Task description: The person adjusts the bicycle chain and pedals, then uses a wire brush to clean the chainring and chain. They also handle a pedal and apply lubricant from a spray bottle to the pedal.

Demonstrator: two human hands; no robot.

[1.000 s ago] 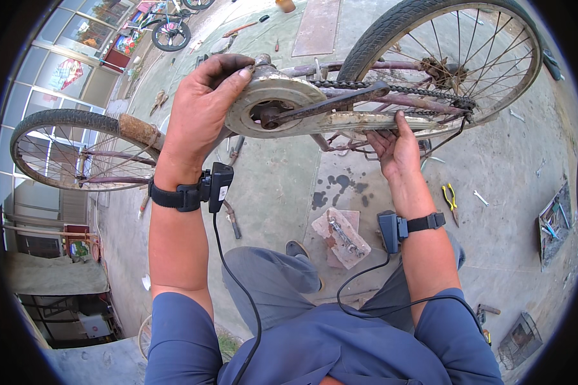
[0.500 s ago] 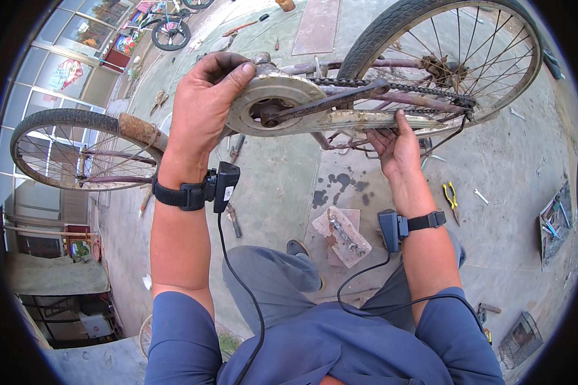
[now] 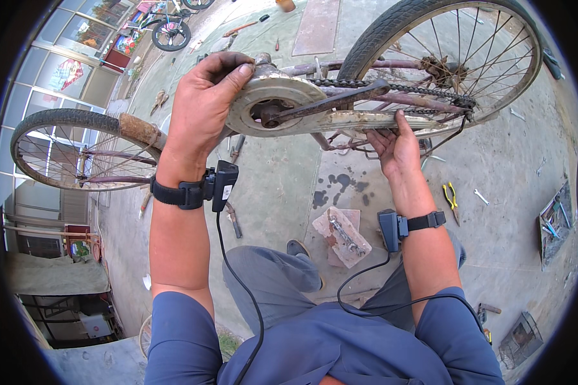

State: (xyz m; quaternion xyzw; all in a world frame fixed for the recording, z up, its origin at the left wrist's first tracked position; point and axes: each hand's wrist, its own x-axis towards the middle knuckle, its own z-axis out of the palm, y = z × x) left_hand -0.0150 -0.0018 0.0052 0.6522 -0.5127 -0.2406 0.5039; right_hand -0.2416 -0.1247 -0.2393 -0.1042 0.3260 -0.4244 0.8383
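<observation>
A worn, pale metal chain guard point(image 3: 289, 94) lies along the side of an upturned old bicycle point(image 3: 417, 104). My left hand point(image 3: 202, 99) grips its round front end, thumb on the near face and fingers behind. Under the guard's long narrow section, my right hand point(image 3: 397, 151) holds the lower edge between thumb and fingers; part of the grip is hidden. A rusty crank arm point(image 3: 334, 104) crosses the guard from its central hole. Just above runs the dark chain point(image 3: 417, 86) toward the spoked rear wheel point(image 3: 382, 35). The front wheel point(image 3: 51, 117) stands at far left.
Yellow-handled pliers point(image 3: 453, 200) and a small wrench point(image 3: 481, 197) lie on the concrete at right, near a tool tray point(image 3: 546, 250). A broken brick slab point(image 3: 359, 255) bearing a metal tool sits before my feet. Another bicycle point(image 3: 171, 34) stands far back left.
My left wrist has shifted very slightly. Both hands keep their places on the chain guard, and the bicycle looks the same.
</observation>
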